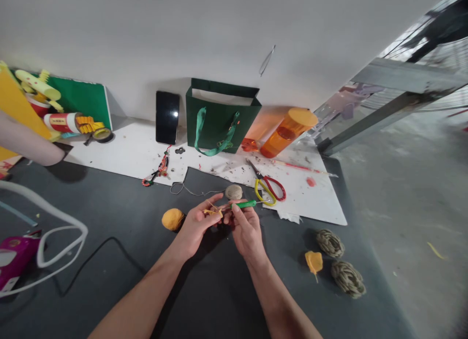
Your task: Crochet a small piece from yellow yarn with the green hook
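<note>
Between the thumb and fingers of my left hand (pixel 197 227) is a small yellow crochet piece (pixel 212 212), with a strand of yarn over the fingers. My right hand (pixel 245 227) is closed round a crochet hook with a green handle (pixel 245 204); a thin metal end sticks out to the right. The hook's working tip is hidden by the fingers near the yellow piece. Left of my hands lies a yellow yarn ball (pixel 172 219). Just beyond my fingers sits a beige yarn ball (pixel 234 192), a grey strand trailing left of it.
Red-and-yellow-handled scissors (pixel 270 188) lie just beyond my right hand. A green gift bag (pixel 223 117), black phone (pixel 167 117) and orange bottle (pixel 287 133) stand along the wall. Two olive yarn bundles (pixel 348 279) and a yellow crocheted piece (pixel 313 262) lie right; a magenta device (pixel 16 258) lies left.
</note>
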A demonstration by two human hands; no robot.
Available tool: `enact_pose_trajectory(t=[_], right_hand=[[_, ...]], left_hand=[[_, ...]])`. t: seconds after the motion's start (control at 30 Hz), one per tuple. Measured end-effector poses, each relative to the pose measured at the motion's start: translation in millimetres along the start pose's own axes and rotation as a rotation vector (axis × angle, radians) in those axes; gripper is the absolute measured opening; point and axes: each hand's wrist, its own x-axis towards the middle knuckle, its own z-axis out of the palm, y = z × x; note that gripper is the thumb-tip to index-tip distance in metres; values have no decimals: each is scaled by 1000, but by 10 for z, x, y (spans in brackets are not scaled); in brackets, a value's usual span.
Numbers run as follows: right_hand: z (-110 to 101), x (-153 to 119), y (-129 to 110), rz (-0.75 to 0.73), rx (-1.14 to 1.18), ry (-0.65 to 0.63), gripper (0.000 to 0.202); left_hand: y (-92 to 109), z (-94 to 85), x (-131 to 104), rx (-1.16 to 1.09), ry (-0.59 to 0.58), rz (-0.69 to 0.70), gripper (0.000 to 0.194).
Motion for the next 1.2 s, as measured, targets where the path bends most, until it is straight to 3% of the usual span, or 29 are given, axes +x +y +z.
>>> enact_pose_trajectory(t=[0.43, 1.2], right_hand=[[24, -43, 15, -112, -154, -9, 31], [3, -23, 43, -66, -123, 3, 35]], left_hand=[[-1, 27, -17, -22, -11, 21, 60], [-22, -6, -12, 20, 1, 22, 67]])
